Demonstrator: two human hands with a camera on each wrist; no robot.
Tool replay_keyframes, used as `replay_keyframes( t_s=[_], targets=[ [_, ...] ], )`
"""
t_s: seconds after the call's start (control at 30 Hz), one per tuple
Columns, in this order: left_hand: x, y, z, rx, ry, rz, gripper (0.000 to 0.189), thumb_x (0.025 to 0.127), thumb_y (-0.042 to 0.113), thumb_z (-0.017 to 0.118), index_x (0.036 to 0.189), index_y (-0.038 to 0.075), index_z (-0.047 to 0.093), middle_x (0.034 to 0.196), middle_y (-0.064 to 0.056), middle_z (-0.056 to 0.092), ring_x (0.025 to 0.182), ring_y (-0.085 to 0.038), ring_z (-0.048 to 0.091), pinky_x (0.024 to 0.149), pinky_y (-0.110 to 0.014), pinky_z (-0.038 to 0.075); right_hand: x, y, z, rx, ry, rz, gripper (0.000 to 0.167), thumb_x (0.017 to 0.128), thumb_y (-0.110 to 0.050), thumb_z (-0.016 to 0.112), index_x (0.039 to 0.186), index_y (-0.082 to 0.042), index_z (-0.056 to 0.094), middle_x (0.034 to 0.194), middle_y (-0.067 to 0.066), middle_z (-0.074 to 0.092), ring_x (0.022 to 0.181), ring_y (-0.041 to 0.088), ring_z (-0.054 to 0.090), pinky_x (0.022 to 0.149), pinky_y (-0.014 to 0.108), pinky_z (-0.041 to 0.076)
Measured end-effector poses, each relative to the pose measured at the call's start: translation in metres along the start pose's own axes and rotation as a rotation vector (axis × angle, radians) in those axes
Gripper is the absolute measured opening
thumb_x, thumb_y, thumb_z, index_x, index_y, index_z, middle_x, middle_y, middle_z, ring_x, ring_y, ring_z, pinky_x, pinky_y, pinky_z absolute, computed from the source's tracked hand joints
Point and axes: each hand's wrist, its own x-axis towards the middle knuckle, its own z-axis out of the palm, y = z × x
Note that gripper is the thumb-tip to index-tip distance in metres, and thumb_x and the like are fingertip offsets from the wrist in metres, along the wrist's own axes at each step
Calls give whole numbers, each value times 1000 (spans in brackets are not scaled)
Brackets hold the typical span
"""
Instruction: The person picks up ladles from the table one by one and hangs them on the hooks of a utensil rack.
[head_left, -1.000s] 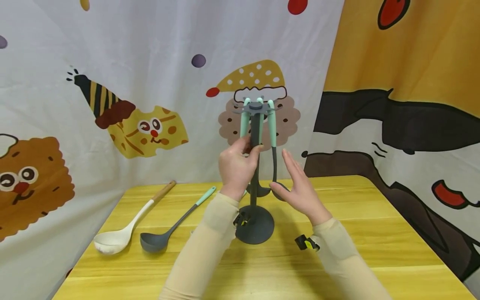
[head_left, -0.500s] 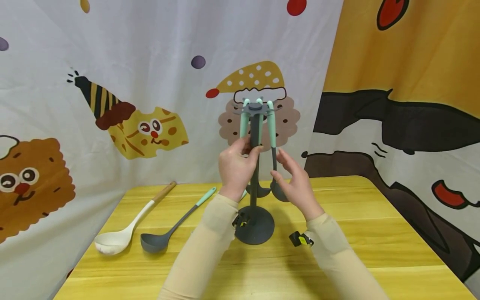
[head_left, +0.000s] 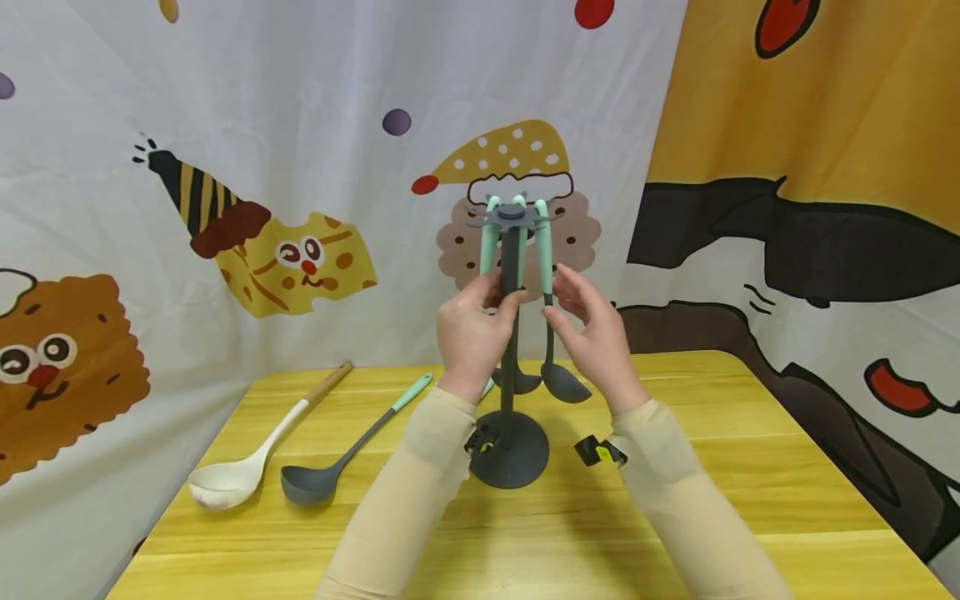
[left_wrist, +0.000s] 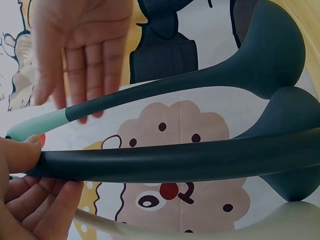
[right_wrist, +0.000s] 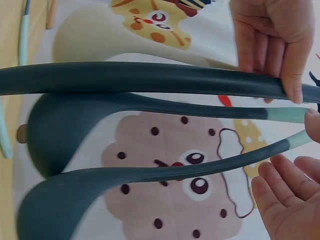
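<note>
My left hand (head_left: 476,337) pinches the dark grey pole (left_wrist: 175,160) of a utensil stand between thumb and fingers. From the stand's hooked top (head_left: 512,215) hang utensils with mint-green handles. My right hand (head_left: 596,342) is at the nearest one on the right, a dark grey ladle (head_left: 566,383); its thumb and loosely bent fingers lie on either side of the handle, not closed on it. A second dark utensil (left_wrist: 290,150) hangs beside that ladle. Partly hidden behind the left hand, a cream-coloured utensil (right_wrist: 82,37) also hangs there.
On the wooden table (head_left: 675,517), left of the stand, lie a white ladle with a wooden handle (head_left: 225,483) and a grey ladle with a mint handle (head_left: 311,483). The stand's round base (head_left: 510,462) rests on the tabletop. A patterned curtain (head_left: 300,125) hangs behind.
My right hand has come in from the right and risen along the hanging ladle to the lower end of its mint handle. That ladle's bowl has swung rightward. The left hand stays on the pole.
</note>
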Motion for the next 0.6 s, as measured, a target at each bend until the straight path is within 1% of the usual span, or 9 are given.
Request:
replay_keyframes(
  t_s=[0.27,0.4,0.43,0.5,0.6],
  targets=[
    [0,0,-1,14,-2,7,16,87,16,78,100,7,74,84,-3,74,75,-13,71,66,-28,56,20,-12,-7,155,-21,11,54,99,-8,61,149,-4,42,138,16,53,126,28,53,108,43,40],
    [0,0,-1,17,-7,1,15,88,17,77,99,7,73,85,-3,74,75,-13,71,66,-27,56,29,-16,-11,227,-33,-8,57,99,-8,61,151,-4,38,144,12,49,130,25,49,111,44,36],
    [1,0,-1,16,-9,0,15,88,17,77,99,7,73,85,-3,74,75,-13,71,66,-27,56,30,-17,-12,242,-37,-21,58,99,-11,61,151,-4,37,146,12,48,132,24,48,111,44,35],
    [1,0,-2,11,-12,-4,15,88,17,77,99,7,73,85,-3,74,75,-13,71,66,-27,56,34,-17,-14,276,-51,-46,63,99,-22,63,152,-5,35,149,11,44,135,22,44,113,44,33],
    [1,0,-1,9,-14,-5,16,88,17,77,100,7,74,86,-3,74,75,-13,71,66,-28,56,40,-19,-18,308,-69,-73,80,93,-47,65,154,-6,32,153,11,41,140,22,40,115,44,30]
  ],
)
